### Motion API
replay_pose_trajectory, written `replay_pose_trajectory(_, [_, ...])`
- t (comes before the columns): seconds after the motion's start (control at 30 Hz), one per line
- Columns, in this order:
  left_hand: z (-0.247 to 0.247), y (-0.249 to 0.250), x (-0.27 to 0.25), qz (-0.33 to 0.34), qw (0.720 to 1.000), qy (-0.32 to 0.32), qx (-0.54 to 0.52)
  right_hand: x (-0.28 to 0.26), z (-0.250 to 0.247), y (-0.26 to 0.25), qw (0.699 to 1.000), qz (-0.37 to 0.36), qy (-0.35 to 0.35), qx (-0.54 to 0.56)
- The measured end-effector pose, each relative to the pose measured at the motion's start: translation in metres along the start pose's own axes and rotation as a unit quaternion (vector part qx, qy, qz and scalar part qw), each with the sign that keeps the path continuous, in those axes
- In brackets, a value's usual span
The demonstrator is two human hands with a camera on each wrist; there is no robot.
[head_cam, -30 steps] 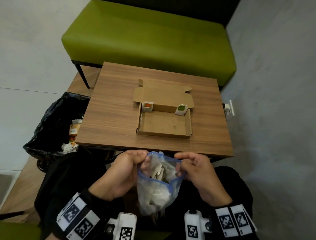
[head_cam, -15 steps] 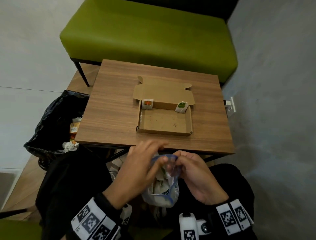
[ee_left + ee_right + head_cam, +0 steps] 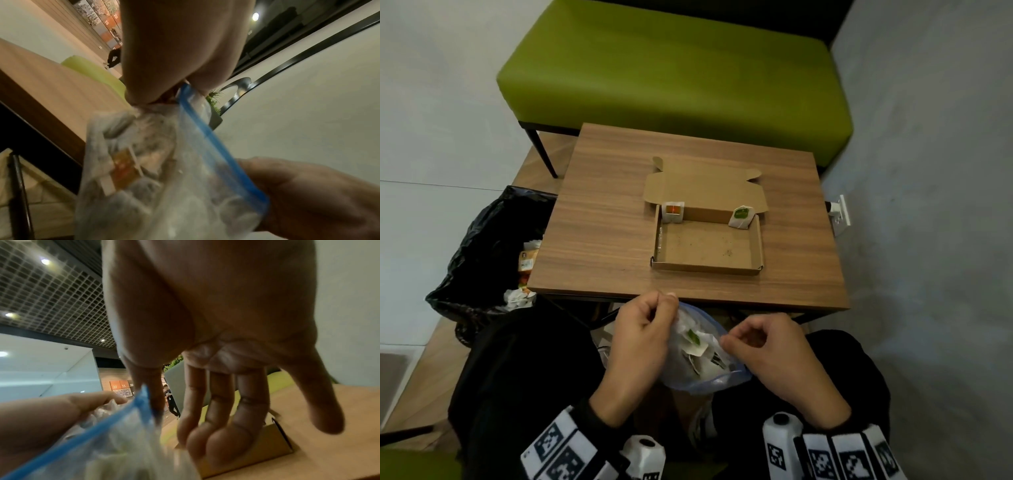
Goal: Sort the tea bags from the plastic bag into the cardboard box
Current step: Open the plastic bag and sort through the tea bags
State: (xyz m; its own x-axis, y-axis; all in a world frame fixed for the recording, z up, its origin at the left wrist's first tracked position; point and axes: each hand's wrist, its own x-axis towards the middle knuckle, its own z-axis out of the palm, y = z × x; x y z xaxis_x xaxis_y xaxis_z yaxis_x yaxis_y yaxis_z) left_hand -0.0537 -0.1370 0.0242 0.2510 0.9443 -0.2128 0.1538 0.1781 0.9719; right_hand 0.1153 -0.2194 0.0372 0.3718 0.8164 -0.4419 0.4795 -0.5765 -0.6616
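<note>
A clear plastic bag (image 3: 702, 353) with a blue zip rim (image 3: 216, 146), full of tea bags, hangs over my lap below the table's near edge. My left hand (image 3: 666, 301) pinches a white tea bag (image 3: 131, 123) at the bag's mouth. My right hand (image 3: 726, 342) pinches the blue rim (image 3: 144, 400) between thumb and forefinger, its other fingers loose. The open cardboard box (image 3: 705, 268) lies on the table (image 3: 599, 219). An orange-tagged tea bag (image 3: 673, 213) leans in its far left corner and a green-tagged one (image 3: 740, 217) in its far right corner.
A black bin bag (image 3: 482, 240) with rubbish stands left of the table. A green bench (image 3: 674, 75) is behind it. A white wall socket (image 3: 840, 214) sticks out of the grey wall on the right.
My left hand went into the bag's mouth and has come up again with its fingertips pinched together. The bag has tipped towards the right hand, which still holds the rim.
</note>
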Motion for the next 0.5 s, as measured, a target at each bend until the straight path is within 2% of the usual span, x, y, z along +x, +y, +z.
replay_pose_trajectory(0.07, [0.003, -0.002, -0.004, 0.021, 0.999, 0.027, 0.002, 0.002, 0.001, 0.001, 0.997, 0.002, -0.012, -0.071])
replay_pose_trajectory(0.13, [0.006, -0.003, -0.010, 0.041, 0.999, 0.032, -0.005, 0.007, 0.006, 0.003, 0.997, -0.004, 0.018, -0.075])
replay_pose_trajectory(0.2, [0.009, -0.005, -0.015, 0.050, 0.998, 0.024, -0.016, 0.013, 0.012, 0.002, 0.997, 0.007, 0.055, 0.051])
replay_pose_trajectory(0.27, [0.008, -0.012, -0.015, 0.037, 0.999, 0.019, -0.016, 0.015, 0.012, -0.002, 0.975, 0.030, 0.054, 0.211])
replay_pose_trajectory(0.33, [0.001, -0.024, -0.009, -0.011, 1.000, -0.012, 0.011, 0.014, 0.005, -0.006, 0.947, 0.045, 0.003, 0.319])
replay_pose_trajectory(0.4, [-0.006, -0.032, -0.001, -0.050, 0.995, -0.046, 0.070, 0.012, -0.002, -0.008, 0.932, 0.049, -0.068, 0.353])
replay_pose_trajectory(0.43, [-0.009, -0.032, 0.000, -0.041, 0.991, -0.046, 0.115, 0.012, -0.004, -0.009, 0.933, 0.051, -0.086, 0.347])
replay_pose_trajectory(0.5, [-0.010, -0.025, -0.001, 0.062, 0.974, -0.041, 0.214, 0.015, -0.002, -0.011, 0.940, 0.063, -0.085, 0.325])
